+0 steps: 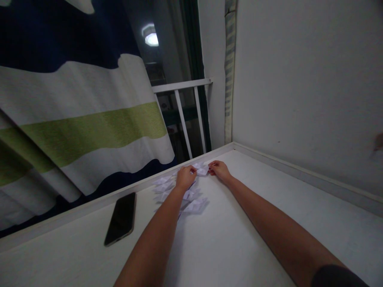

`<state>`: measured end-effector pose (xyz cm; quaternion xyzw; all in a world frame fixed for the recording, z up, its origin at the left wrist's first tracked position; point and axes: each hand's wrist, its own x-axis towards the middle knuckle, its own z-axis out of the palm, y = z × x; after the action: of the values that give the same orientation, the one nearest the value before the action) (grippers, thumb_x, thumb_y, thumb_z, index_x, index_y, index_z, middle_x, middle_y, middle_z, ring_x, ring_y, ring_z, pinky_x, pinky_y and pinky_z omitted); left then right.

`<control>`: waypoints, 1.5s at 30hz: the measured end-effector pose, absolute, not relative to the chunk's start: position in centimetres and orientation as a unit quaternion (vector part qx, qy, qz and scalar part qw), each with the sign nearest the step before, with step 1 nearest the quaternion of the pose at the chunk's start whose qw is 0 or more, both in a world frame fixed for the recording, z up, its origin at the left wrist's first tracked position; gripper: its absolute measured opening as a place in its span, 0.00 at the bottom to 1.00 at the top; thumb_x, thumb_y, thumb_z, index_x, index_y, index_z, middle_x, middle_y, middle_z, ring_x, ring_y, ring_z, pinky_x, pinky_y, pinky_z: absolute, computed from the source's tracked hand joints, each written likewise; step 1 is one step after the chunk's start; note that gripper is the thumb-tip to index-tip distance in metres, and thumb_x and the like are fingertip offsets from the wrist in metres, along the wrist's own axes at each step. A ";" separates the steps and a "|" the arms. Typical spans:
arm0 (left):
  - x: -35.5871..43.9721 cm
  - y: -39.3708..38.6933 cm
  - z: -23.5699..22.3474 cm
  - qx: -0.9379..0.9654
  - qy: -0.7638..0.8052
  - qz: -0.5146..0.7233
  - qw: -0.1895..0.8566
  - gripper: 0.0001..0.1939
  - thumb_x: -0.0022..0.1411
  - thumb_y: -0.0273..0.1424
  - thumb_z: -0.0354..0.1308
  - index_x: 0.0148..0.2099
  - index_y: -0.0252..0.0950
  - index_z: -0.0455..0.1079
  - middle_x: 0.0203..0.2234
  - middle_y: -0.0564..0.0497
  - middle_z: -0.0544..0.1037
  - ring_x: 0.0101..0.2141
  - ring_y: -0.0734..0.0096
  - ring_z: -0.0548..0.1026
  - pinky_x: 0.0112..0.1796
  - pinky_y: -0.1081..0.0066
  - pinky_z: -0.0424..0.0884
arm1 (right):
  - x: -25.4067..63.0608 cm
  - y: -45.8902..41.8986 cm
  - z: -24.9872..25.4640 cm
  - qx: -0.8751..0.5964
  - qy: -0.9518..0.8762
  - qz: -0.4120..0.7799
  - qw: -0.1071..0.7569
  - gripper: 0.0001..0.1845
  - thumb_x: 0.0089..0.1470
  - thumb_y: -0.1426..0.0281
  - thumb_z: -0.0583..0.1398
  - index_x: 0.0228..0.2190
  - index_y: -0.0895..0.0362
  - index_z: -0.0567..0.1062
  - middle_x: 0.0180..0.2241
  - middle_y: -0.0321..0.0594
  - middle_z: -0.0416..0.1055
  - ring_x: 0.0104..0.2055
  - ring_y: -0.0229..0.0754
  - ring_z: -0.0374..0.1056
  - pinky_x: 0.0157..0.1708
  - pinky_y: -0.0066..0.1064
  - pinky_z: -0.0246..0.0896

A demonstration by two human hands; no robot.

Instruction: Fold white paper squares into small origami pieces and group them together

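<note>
A folded white paper piece (202, 170) sits at the far end of the white surface, between my two hands. My left hand (186, 177) pinches its left end, fingers closed. At its right end my right hand (219, 170) is also closed, fingertips holding the paper's edge. Several similar folded papers, angular and boat-like, lie in rows below and left of my hands, such as one paper (196, 205) at the near right of the group. My left hand and forearm hide part of the group. The exact fold is too small to make out.
A dark smartphone (121, 218) lies left of my left forearm. The white tabletop (209, 247) has a raised rim (74, 213) along its back. A striped curtain (89, 127) hangs behind it, beside a white railing (182, 85). A plain wall (299, 79) stands at the right.
</note>
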<state>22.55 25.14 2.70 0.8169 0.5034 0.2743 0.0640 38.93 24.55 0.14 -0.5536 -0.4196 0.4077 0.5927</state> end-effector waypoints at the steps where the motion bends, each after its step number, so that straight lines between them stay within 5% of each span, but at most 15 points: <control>1: 22.5 25.1 2.7 0.817 0.505 0.272 0.063 0.06 0.51 0.27 0.53 0.32 0.37 0.71 0.31 0.51 0.76 0.36 0.69 0.70 0.40 0.71 0.62 | 38.9 24.6 0.1 -0.556 -0.424 0.405 0.589 0.03 0.44 0.79 0.55 0.22 0.61 0.67 0.17 0.36 0.67 0.18 0.33 0.66 0.16 0.21 0.61; 35: 22.4 24.7 3.8 0.813 0.519 0.261 0.034 0.09 0.54 0.29 0.50 0.35 0.36 0.70 0.33 0.49 0.75 0.37 0.67 0.69 0.41 0.70 0.61 | 39.1 24.7 -0.1 -0.589 -0.458 0.364 0.558 0.04 0.46 0.74 0.56 0.22 0.61 0.68 0.16 0.36 0.68 0.18 0.33 0.65 0.17 0.21 0.60; 45: 20.7 23.3 6.4 0.809 0.519 0.276 0.010 0.11 0.55 0.31 0.48 0.36 0.36 0.70 0.33 0.48 0.75 0.36 0.68 0.70 0.39 0.71 0.63 | 39.0 22.8 3.1 -0.592 -0.455 0.339 0.572 0.03 0.46 0.75 0.55 0.23 0.61 0.67 0.22 0.37 0.69 0.19 0.30 0.64 0.15 0.19 0.56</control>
<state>20.68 23.29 6.44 0.8086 0.5193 0.2765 0.0097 39.02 22.77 3.13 -0.5924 -0.4552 0.3394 0.5715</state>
